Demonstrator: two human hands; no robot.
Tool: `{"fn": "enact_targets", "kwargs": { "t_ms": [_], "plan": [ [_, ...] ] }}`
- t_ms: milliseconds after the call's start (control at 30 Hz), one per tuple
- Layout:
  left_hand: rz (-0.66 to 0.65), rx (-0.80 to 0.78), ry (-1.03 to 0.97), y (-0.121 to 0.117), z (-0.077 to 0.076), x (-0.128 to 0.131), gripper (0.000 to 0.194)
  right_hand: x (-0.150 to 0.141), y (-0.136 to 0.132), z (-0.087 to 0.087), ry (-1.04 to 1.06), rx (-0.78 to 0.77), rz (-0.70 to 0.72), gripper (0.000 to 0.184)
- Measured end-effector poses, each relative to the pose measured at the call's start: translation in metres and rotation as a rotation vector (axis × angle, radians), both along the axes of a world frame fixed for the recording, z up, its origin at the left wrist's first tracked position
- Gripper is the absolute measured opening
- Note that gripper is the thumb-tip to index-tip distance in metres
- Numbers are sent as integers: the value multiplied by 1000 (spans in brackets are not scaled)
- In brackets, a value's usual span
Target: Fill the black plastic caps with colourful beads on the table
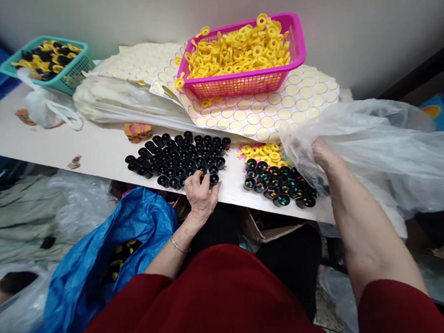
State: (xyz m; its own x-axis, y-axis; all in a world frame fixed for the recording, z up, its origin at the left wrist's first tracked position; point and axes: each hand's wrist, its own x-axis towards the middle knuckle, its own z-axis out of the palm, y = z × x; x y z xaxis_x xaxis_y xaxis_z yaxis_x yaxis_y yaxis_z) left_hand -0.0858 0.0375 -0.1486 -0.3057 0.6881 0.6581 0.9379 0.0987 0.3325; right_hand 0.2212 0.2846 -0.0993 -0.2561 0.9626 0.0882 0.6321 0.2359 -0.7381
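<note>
My left hand rests at the near edge of the white table. Its fingers curl onto the front row of a cluster of empty black caps, pinching one. My right hand reaches under a clear plastic bag at the right, its fingers hidden by the film. Beside it stands a second group of black caps with coloured bits inside. Loose yellow rings lie just behind that group.
A pink basket full of yellow rings sits on sheets of round stickers. A teal basket of black and yellow parts stands far left. A blue bag hangs open below the table edge.
</note>
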Motion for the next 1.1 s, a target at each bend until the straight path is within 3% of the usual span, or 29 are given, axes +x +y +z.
{"fn": "enact_targets", "kwargs": {
  "t_ms": [67,200,333,400,533,600,733,833,1000,1100],
  "plan": [
    [-18,82,24,0,4,-1,31,7,-7,-2,151,-55,4,16],
    [-66,158,-24,-3,15,1,29,28,-31,-7,518,-90,-149,25],
    [-225,203,-237,-2,27,17,26,40,-67,2,642,-13,-218,30],
    [-373,122,-430,0,33,31,27,38,-92,12,708,48,-240,29],
    [-645,-230,-850,7,43,67,30,17,-150,37,739,174,-203,24],
    [-735,-307,-939,11,45,82,28,3,-177,47,667,138,-105,21],
    [-848,-270,-906,14,42,95,27,-22,-208,54,363,142,163,9],
    [-863,-233,-808,13,38,95,28,-32,-215,52,57,343,292,9],
    [-805,-274,-698,10,32,94,32,-42,-219,56,-553,695,373,23],
    [-751,-304,-711,10,32,93,32,-47,-222,59,-661,845,424,27]
  ]
}}
